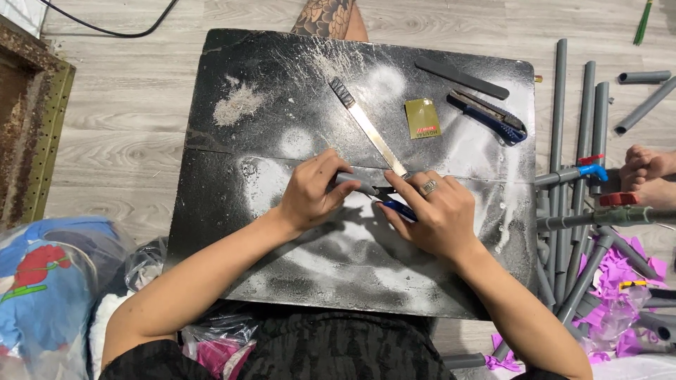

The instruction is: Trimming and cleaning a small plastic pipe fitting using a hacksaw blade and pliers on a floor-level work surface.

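Observation:
My left hand [310, 191] grips a short grey pipe piece [355, 181] lying on the dusty black board [232, 232]. My right hand [435, 214], with a ring on one finger, holds a blue-handled cutting tool [396, 205] against the pipe's end. A long metal ruler [366, 127] with a dark grip lies diagonally just beyond both hands, its near end touching my right fingers.
On the board's far right lie a yellow packet [422, 117], a blue utility knife [489, 117] and a black strip [461, 77]. Several grey pipes [581, 141], valve fittings and purple scraps [627, 281] cover the floor at right. Another person's foot [648, 176] is there. Plastic bags [49, 281] sit at left.

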